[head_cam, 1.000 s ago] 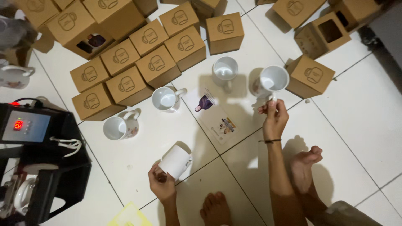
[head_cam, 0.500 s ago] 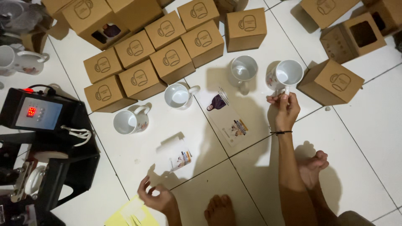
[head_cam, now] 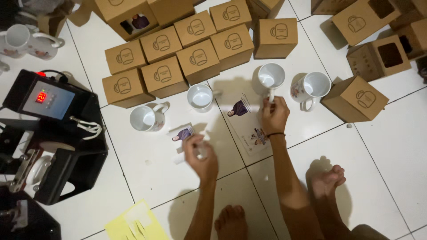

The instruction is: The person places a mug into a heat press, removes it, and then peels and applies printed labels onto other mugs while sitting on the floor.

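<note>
My right hand [head_cam: 274, 114], with a dark band on the wrist, pinches the downward-pointing handle of a white mug [head_cam: 271, 74] that stands open side up. It hovers over a white sheet printed with small pictures [head_cam: 243, 116]. My left hand [head_cam: 201, 154] is blurred, its fingers curled at the right edge of a small printed paper slip [head_cam: 181, 134] on the floor tile. Whether it grips the slip is unclear. Another printed mug [head_cam: 312, 86] stands right of the first. Two more white mugs [head_cam: 200, 96] [head_cam: 146, 118] stand to the left.
Several brown mug boxes [head_cam: 198, 61] sit in rows at the top, and one box [head_cam: 354, 98] is at the right. A black heat press with a red display [head_cam: 46, 100] stands left. Yellow paper [head_cam: 129, 224] lies at the bottom. My bare feet [head_cam: 327, 180] rest on white tiles.
My left hand let go of a curled white paper, drew back, then came forward to the slip again. My right hand shifted left from the right-hand mug to the middle mug's handle.
</note>
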